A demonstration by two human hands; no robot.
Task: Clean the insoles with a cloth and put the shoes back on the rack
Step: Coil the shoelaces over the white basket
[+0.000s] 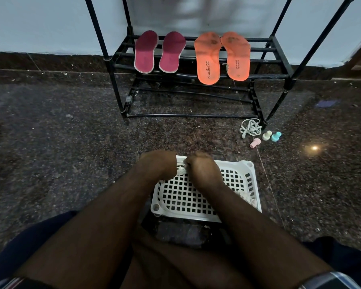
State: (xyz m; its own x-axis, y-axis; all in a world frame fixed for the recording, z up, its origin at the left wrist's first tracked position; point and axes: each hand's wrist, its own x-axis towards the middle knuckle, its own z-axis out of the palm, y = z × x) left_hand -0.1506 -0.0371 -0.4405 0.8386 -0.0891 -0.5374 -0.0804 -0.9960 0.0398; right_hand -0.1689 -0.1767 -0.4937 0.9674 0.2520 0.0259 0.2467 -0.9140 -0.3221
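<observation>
both hands (180, 166) gripping white cloth (180, 170)

Two bare forearms, left hand (157, 164) and right hand (202, 170) uncovered. Striped short sleeves at both upper arms near frame bottom: white, dark, reddish bands left; blue-white right. Dark navy shorts over knees.

The floor (50, 132) was polished speckled stone, glossy enough to mirror a lamp. The rack (196, 59) looked like matt black metal tubing with plastic joints, though the dim view left that uncertain. The maroon insoles (146, 53) had a matt, cloth-like face with pale foam edges; the orange insoles (208, 59) were matt fabric, smudged and printed. The basket (196, 195) was smooth, white, perforated plastic. The pastel pieces (267, 135) appeared to be smooth plastic.
</observation>
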